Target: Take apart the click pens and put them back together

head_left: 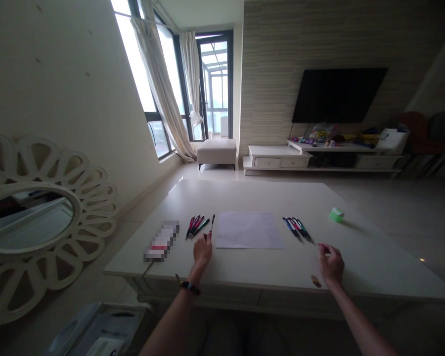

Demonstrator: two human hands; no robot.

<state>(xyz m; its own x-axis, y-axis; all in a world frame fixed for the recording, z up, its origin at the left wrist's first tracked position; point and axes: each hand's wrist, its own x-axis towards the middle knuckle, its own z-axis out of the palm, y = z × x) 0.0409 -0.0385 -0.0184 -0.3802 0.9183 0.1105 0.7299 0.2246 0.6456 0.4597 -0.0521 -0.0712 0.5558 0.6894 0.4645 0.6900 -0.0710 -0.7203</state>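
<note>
Right at the near edge, a small dark-and-yellow piece lies just beside my right hand, which is half-curled, and I can't tell whether it pinches anything! My left hand is closed on a pen, tip end away from me, between the white paper and the left-side pens. Past my right hand, the right-side pens; farther out, a green box; then, way back, a television!

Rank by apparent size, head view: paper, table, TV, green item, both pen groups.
1. Table
2. TV
3. Paper
4. Left pen group and right pen group: too alike to rank
5. Green item
</note>
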